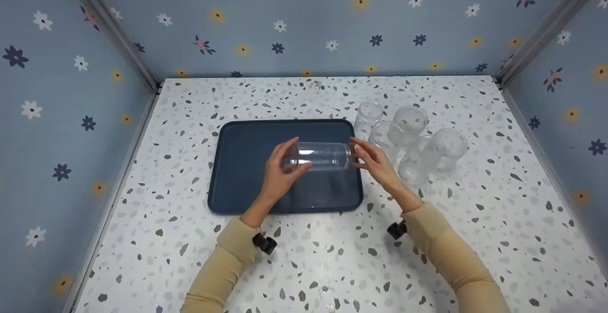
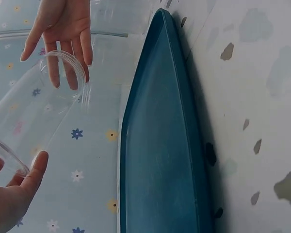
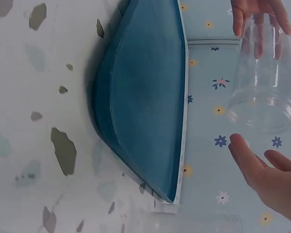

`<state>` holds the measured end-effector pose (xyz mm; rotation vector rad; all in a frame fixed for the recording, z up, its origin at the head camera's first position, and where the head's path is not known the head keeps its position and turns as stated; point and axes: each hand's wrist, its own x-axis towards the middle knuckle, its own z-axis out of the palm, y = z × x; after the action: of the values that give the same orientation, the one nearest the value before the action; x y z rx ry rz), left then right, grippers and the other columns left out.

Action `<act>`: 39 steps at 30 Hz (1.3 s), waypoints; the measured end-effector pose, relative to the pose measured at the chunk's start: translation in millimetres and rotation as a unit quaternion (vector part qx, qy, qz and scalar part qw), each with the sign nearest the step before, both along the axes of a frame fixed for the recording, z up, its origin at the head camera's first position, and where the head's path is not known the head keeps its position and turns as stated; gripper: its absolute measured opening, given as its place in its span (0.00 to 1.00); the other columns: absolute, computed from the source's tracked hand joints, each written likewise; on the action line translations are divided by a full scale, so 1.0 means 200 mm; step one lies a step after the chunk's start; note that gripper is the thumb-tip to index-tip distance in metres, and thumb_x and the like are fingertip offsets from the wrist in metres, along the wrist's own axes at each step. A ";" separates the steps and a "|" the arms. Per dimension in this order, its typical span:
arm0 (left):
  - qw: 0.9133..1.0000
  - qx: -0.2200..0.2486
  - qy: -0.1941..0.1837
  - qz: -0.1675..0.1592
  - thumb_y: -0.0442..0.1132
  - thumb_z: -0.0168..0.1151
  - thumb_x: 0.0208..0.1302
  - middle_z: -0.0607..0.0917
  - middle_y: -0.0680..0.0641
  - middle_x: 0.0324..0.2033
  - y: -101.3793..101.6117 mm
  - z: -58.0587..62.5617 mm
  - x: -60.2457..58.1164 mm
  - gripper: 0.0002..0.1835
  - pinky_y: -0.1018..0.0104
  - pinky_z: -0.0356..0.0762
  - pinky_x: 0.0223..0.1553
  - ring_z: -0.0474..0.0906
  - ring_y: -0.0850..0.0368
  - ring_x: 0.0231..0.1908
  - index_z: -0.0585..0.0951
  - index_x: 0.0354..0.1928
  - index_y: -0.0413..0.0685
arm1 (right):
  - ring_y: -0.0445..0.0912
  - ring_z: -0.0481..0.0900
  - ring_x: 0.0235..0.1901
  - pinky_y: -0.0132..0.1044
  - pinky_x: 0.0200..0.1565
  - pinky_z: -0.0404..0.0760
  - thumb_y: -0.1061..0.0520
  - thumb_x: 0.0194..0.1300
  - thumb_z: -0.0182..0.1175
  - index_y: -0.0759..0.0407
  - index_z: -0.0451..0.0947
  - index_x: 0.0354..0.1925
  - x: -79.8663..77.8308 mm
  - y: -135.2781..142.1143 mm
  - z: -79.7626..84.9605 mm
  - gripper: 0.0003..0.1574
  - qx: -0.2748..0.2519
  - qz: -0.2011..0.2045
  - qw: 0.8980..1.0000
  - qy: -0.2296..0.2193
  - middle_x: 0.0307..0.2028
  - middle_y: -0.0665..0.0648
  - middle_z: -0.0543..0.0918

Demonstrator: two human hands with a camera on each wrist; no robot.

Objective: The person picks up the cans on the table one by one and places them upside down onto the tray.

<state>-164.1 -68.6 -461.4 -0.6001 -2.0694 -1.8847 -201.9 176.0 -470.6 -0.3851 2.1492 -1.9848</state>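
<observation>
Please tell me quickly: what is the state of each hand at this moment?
Left hand: closed, holding a clear, cylindrical, glass-like cup near one end.
Right hand: open, fingers loosely extended near the cup's other end.

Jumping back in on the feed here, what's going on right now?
A person is holding a clear glass on its side above the dark blue tray. The left hand grips one end, while the right hand is at the other end, fingers spread. Several other clear glasses stand grouped on the speckled table, right of the tray.
</observation>
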 end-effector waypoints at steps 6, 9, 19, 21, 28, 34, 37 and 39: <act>0.998 -0.057 0.002 0.039 0.32 0.66 0.50 0.70 0.34 0.47 -0.06 -0.07 -0.06 0.31 0.52 0.74 0.32 0.71 0.42 0.41 0.68 0.57 0.34 | 0.57 0.73 0.47 0.45 0.44 0.74 0.59 0.65 0.51 0.69 0.65 0.57 -0.05 0.05 0.04 0.25 0.092 -0.017 0.993 0.068 0.51 0.67 0.72; 0.994 -0.090 -0.016 0.060 0.38 0.67 0.50 0.71 0.38 0.48 -0.09 -0.09 -0.09 0.31 0.55 0.75 0.33 0.71 0.47 0.41 0.69 0.57 0.40 | 0.56 0.75 0.43 0.43 0.41 0.75 0.57 0.61 0.56 0.68 0.68 0.55 -0.06 0.07 0.07 0.26 0.158 -0.037 0.982 0.099 0.48 0.66 0.74; 0.980 -0.167 -0.030 0.107 0.41 0.68 0.48 0.71 0.36 0.47 -0.18 -0.04 -0.14 0.32 0.51 0.68 0.42 0.69 0.44 0.42 0.70 0.56 0.39 | 0.60 0.71 0.44 0.48 0.43 0.72 0.52 0.54 0.63 0.72 0.68 0.53 -0.13 0.11 0.15 0.34 0.353 -0.067 0.912 0.200 0.47 0.70 0.71; 0.979 -0.171 -0.032 0.109 0.41 0.69 0.48 0.71 0.36 0.46 -0.20 -0.04 -0.15 0.33 0.49 0.67 0.43 0.69 0.42 0.42 0.70 0.56 0.38 | 0.61 0.69 0.46 0.50 0.46 0.69 0.52 0.54 0.63 0.73 0.66 0.54 -0.14 0.12 0.16 0.35 0.373 -0.067 0.903 0.200 0.48 0.71 0.70; 0.966 -0.212 -0.040 0.139 0.40 0.70 0.46 0.71 0.36 0.45 -0.25 -0.01 -0.18 0.33 0.54 0.67 0.45 0.69 0.44 0.43 0.71 0.55 0.38 | 0.64 0.63 0.51 0.52 0.52 0.63 0.50 0.53 0.63 0.76 0.62 0.56 -0.19 0.14 0.19 0.42 0.459 -0.066 0.870 0.170 0.51 0.74 0.65; 0.956 -0.244 -0.060 0.148 0.42 0.69 0.47 0.70 0.37 0.47 -0.29 -0.01 -0.21 0.33 0.55 0.66 0.47 0.68 0.46 0.45 0.70 0.57 0.39 | 0.67 0.58 0.53 0.54 0.53 0.59 0.44 0.53 0.62 0.74 0.58 0.59 -0.23 0.15 0.21 0.47 0.526 -0.051 0.842 0.108 0.54 0.75 0.60; 0.954 -0.250 -0.068 0.150 0.41 0.69 0.47 0.69 0.37 0.47 -0.31 0.00 -0.23 0.33 0.54 0.66 0.47 0.68 0.45 0.45 0.70 0.57 0.39 | 0.68 0.58 0.53 0.56 0.53 0.59 0.43 0.53 0.62 0.74 0.56 0.60 -0.25 0.16 0.22 0.49 0.546 -0.045 0.832 0.088 0.54 0.76 0.60; 0.952 -0.256 -0.074 0.153 0.41 0.69 0.48 0.69 0.37 0.47 -0.33 0.01 -0.24 0.33 0.54 0.66 0.47 0.68 0.45 0.46 0.70 0.57 0.39 | 0.69 0.58 0.52 0.56 0.53 0.59 0.43 0.53 0.62 0.75 0.55 0.60 -0.26 0.16 0.21 0.51 0.555 -0.041 0.827 0.078 0.54 0.76 0.59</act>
<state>-211.6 -134.6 -459.9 -0.2197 -2.5927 -1.2558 -253.6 207.9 -427.7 -0.2319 2.9674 -0.4374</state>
